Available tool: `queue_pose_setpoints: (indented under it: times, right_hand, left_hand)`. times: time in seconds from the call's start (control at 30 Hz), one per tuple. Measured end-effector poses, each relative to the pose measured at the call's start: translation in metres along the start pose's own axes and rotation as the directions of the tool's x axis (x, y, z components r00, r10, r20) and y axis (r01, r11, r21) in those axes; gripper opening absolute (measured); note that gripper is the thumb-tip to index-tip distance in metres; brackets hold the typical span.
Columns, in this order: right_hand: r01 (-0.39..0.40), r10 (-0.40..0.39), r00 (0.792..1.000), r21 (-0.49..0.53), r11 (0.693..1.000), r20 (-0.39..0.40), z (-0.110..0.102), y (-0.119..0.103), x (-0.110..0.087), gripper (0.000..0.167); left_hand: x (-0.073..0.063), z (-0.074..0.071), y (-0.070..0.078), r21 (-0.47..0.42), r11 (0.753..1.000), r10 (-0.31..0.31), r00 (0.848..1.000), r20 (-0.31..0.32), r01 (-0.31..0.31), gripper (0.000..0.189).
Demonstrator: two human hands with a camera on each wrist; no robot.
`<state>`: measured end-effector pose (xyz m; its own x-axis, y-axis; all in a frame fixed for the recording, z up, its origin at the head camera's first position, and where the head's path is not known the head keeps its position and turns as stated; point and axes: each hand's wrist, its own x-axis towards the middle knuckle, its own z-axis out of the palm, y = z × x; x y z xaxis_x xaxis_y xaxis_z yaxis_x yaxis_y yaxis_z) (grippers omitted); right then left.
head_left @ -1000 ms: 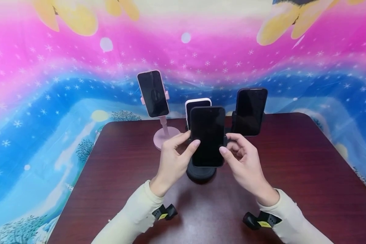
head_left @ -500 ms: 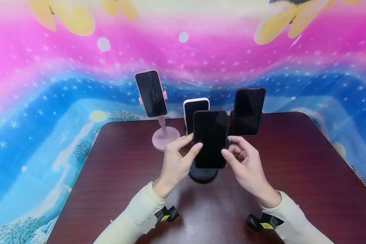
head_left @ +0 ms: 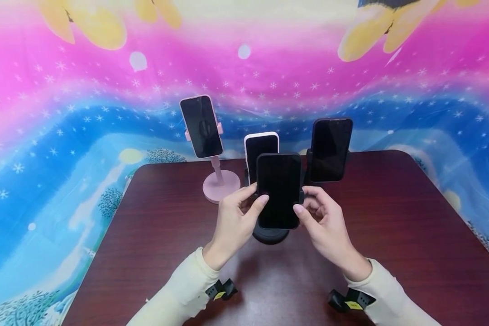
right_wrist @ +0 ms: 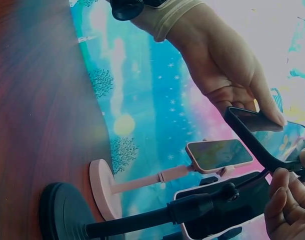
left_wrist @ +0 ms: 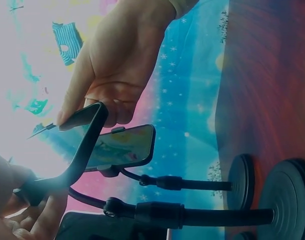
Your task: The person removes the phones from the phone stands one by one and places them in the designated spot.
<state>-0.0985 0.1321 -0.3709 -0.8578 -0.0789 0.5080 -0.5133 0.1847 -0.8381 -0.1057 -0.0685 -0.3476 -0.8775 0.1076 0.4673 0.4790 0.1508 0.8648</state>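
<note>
Black phone (head_left: 279, 192): above the table (head_left: 159, 240), screen facing the head camera, partly hiding a round black base (head_left: 270, 236).
Grip: left hand (head_left: 230, 228) pinches one long edge, thumb in front, fingertips lost behind it; right hand (head_left: 332, 228) pinches the opposite edge, fingers curled, their tips also hidden.
Stand post: blocked from the head view; the left wrist view shows a black post (left_wrist: 227, 216) with a thin bent neck, its join to the phone hard to make out.
White-rimmed phone (head_left: 262, 147): just behind, its lower part covered.
Pink stand (head_left: 221, 185): at the left, bearing a pink-edged phone (head_left: 202, 127).
Dark phone (head_left: 332, 149): rear right, its support mostly out of sight.
Backdrop (head_left: 244, 90): cut off by the frame, washed out in the left wrist view.
</note>
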Motion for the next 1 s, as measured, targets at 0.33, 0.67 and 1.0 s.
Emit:
queue_pose_setpoints:
  times: [0.33,0.67,1.0]
  right_hand:
    - [0.046,-0.045,0.999,0.055,0.997,-0.018,-0.004,-0.004,0.004,0.022]
    - [0.102,-0.098,0.99,0.037,0.994,-0.098,-0.009,-0.016,0.025,0.018]
    - [0.085,-0.082,0.995,0.049,0.995,-0.065,-0.004,-0.029,0.044,0.02]
  left_hand:
    - [-0.001,-0.003,0.001,0.072,0.997,-0.007,1.0,0.0,0.007,0.033]
    - [-0.001,-0.003,0.001,0.089,0.996,-0.006,1.0,0.006,0.005,0.033]
    - [-0.001,-0.004,0.002,0.101,0.995,0.01,1.0,0.01,-0.011,0.033]
